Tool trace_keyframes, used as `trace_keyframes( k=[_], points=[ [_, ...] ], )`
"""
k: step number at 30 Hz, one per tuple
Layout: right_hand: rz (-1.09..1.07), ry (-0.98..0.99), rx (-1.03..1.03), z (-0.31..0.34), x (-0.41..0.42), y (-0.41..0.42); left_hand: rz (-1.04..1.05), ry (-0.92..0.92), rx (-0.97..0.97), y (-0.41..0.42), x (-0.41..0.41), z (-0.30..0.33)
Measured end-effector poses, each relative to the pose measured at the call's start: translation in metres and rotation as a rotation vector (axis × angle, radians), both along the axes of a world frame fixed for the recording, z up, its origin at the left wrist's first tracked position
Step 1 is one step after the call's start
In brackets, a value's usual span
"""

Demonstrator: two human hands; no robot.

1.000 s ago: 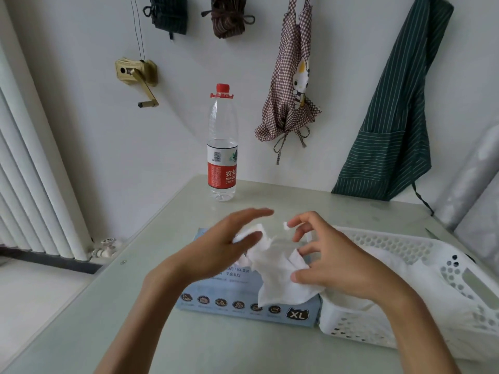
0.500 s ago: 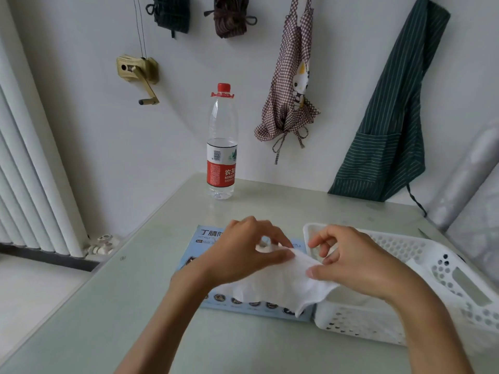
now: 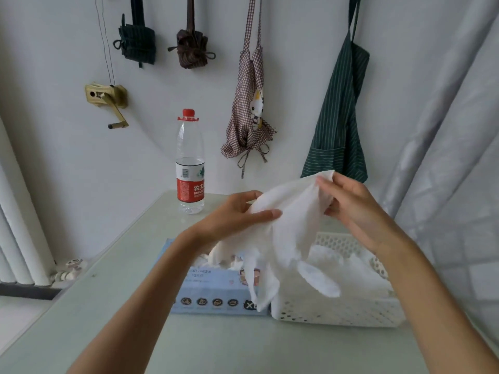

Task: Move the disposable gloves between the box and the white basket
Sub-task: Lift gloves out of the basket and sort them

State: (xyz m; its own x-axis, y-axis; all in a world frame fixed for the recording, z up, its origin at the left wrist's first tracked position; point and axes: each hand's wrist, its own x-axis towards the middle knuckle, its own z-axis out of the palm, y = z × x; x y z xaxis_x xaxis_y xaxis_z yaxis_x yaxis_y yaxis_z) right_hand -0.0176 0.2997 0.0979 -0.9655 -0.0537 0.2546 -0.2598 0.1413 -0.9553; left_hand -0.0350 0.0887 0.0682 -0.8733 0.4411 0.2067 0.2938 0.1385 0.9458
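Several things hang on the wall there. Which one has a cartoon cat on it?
The brown checked apron, hanging in the middle. The green striped apron to its right is plain.

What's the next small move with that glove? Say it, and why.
Probably lower the glove rightward into the white basket: both the left hand and the right hand pinch its cuff, its fingers dangle over the box edge, and other gloves already lie there.

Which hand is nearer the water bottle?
Left. The left hand grips the glove just right of the water bottle; the right hand is farther right.
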Motion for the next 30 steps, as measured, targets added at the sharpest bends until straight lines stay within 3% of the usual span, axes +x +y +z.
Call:
trace_keyframes(
  k=[3, 6, 11, 15, 18, 23, 27, 30],
  points=[
    [-0.246, 0.253, 0.251, 0.009, -0.004, 0.013, 0.054, 0.03, -0.037, 0.007, -0.003, 0.007],
    [-0.35, 0.466, 0.476, 0.014, -0.004, 0.03, 0.05, 0.043, -0.033, 0.013, -0.006, 0.01],
    [-0.479, 0.558, 0.703, 0.014, -0.005, 0.057, 0.04, 0.03, -0.067, 0.025, -0.015, 0.006],
    [-0.452, 0.642, 0.77, 0.015, 0.001, 0.068, 0.031, -0.026, -0.1, 0.038, -0.02, 0.005],
    [-0.325, 0.606, 0.79, 0.02, 0.002, 0.067, -0.003, 0.082, -0.255, 0.05, -0.019, 0.008],
    [-0.081, 0.497, 0.725, 0.031, 0.002, 0.056, -0.19, 0.113, -0.087, 0.084, -0.006, 0.02],
    [-0.045, 0.465, 0.618, 0.041, 0.004, 0.067, -0.088, 0.141, -0.246, 0.086, -0.012, 0.012],
    [-0.059, 0.435, 0.586, 0.044, 0.006, 0.081, -0.126, 0.096, -0.203, 0.075, -0.015, 0.006]
  ],
)
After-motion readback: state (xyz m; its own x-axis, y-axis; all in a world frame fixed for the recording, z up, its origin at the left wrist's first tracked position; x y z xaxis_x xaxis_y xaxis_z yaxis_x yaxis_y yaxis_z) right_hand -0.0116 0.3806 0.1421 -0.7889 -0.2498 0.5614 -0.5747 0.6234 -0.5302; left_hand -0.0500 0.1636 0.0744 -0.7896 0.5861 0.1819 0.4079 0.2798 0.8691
